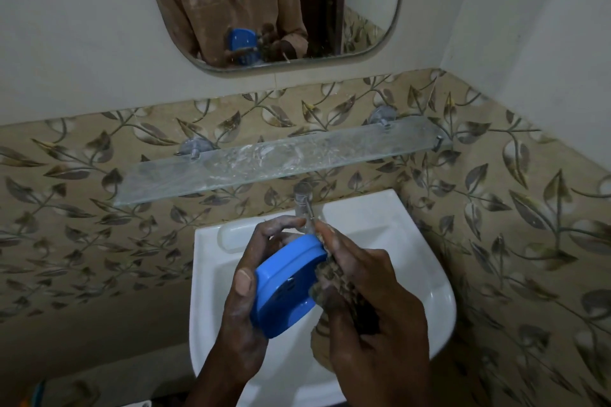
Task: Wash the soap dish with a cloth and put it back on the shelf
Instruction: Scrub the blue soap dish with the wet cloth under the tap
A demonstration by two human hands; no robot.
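A blue plastic soap dish (285, 287) is held on edge over the white basin (426, 277), its underside turned toward me. My left hand (243, 311) grips it, thumb on the near rim and fingers curled over the far end. My right hand (370, 314) holds a dark patterned cloth (340, 291) bunched against the dish's right side and inner face. Soapy residue coats both hands. The glass shelf (271, 158) on the tiled wall above the basin shows white smears.
A metal tap (302, 200) juts from the wall just beyond my fingers, under the shelf. A mirror (264, 3) above reflects the dish and a person's shirt. Leaf-patterned tiles (496, 208) close in on the right; the room is dim.
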